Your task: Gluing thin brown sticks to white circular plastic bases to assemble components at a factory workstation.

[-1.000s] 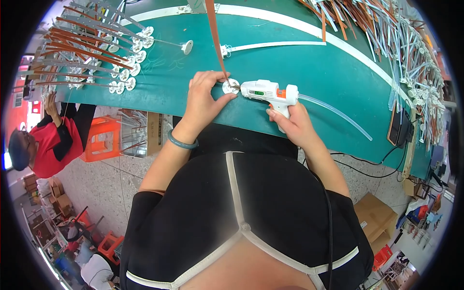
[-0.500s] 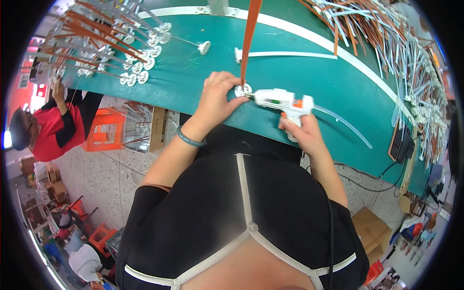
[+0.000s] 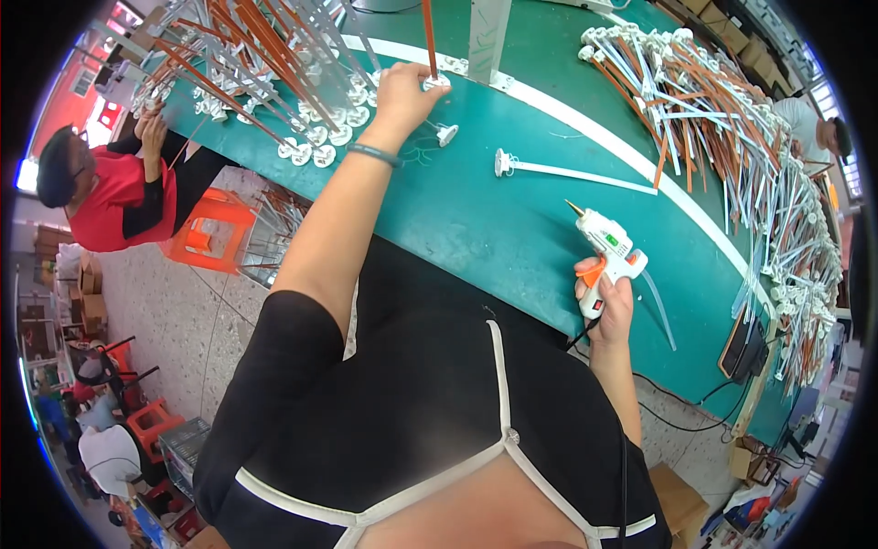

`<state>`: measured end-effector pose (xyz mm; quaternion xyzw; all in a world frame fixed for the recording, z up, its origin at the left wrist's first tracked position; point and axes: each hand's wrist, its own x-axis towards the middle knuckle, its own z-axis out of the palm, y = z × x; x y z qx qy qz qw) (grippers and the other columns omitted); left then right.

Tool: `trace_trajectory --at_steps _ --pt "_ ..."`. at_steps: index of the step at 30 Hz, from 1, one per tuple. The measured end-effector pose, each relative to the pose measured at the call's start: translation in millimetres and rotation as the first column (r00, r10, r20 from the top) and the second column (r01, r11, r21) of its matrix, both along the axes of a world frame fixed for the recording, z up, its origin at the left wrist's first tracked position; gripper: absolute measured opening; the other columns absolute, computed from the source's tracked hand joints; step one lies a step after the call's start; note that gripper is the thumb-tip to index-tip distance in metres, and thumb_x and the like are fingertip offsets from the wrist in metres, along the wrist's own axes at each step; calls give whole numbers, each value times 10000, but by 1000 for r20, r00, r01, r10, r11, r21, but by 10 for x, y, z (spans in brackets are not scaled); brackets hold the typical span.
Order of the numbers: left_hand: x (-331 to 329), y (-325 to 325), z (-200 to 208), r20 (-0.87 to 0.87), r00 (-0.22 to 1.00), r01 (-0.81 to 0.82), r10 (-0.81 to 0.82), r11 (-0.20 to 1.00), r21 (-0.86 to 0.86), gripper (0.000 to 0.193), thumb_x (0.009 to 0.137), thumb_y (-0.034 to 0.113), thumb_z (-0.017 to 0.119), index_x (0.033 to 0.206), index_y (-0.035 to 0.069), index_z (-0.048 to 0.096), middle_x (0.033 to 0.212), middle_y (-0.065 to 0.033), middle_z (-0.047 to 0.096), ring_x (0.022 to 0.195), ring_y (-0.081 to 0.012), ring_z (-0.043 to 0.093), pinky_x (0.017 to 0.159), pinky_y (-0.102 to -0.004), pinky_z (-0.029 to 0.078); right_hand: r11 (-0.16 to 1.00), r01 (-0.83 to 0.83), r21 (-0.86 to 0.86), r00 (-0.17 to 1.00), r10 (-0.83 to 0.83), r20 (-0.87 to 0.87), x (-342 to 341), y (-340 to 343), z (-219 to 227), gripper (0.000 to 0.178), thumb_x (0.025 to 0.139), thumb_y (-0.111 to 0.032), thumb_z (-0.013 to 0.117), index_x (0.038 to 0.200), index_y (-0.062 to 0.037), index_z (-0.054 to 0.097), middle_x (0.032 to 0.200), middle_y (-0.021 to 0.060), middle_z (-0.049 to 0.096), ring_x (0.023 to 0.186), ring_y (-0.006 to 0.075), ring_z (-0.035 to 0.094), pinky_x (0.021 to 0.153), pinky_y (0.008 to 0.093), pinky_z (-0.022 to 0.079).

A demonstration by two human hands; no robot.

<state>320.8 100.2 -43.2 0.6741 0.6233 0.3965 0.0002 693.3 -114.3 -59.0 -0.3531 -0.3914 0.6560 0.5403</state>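
Observation:
My left hand (image 3: 407, 99) reaches out to the far part of the bench, its fingers around a white round base (image 3: 440, 81) with a brown strip (image 3: 430, 41) standing up from it. My right hand (image 3: 607, 297) grips a white glue gun (image 3: 605, 232) with an orange trigger. The gun's metal tip points up and left, apart from any piece, and a clear glue stick (image 3: 658, 306) trails from its back. Between the hands lies a white strip (image 3: 585, 173) with a round base (image 3: 503, 163) at its left end. Another small white base (image 3: 446, 135) rests just below my left hand.
Several upright strips on white bases (image 3: 340, 134) crowd the bench's left side. A large heap of brown and white strips (image 3: 704, 110) covers the far right. A white post (image 3: 488, 41) rises at the back. Beyond the left end, a person in red (image 3: 123, 201) works.
My left hand has carried the base and brown strip away, toward the standing group. The glue gun has drawn back from the base and turned its tip upward.

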Motion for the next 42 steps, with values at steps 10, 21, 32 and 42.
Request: trace_trajectory --at_steps 10,21,32,42 --pt "-59 268 -261 -180 977 -160 117 956 -248 451 672 398 841 989 95 734 915 -70 697 959 -262 634 852 -382 502 1000 21 -22 1000 -21 11 7 18 17 488 941 -180 560 1329 68 397 1043 164 632 713 162 588 612 264 448" --pt "66 -518 -29 8 986 -166 166 976 142 394 706 310 833 935 53 641 807 -82 649 799 -269 626 736 -396 502 999 26 -30 1000 -26 15 2 2 25 492 929 -184 570 1317 65 399 1050 169 627 718 162 586 600 260 443" --pt "176 -565 45 163 983 -59 89 982 -178 587 692 154 814 1240 214 613 874 -56 563 779 -218 590 675 -337 493 1000 27 0 999 -27 39 -16 -5 24 459 930 -153 547 1305 70 404 1062 181 628 730 161 589 604 250 461" --pt "2 128 161 225 974 -7 -20 993 118 174 862 179 711 939 24 728 750 -82 668 643 -168 619 608 -304 488 1000 8 6 998 -8 56 -13 -2 25 443 937 -124 529 1313 78 408 1072 184 634 744 156 594 620 249 470"
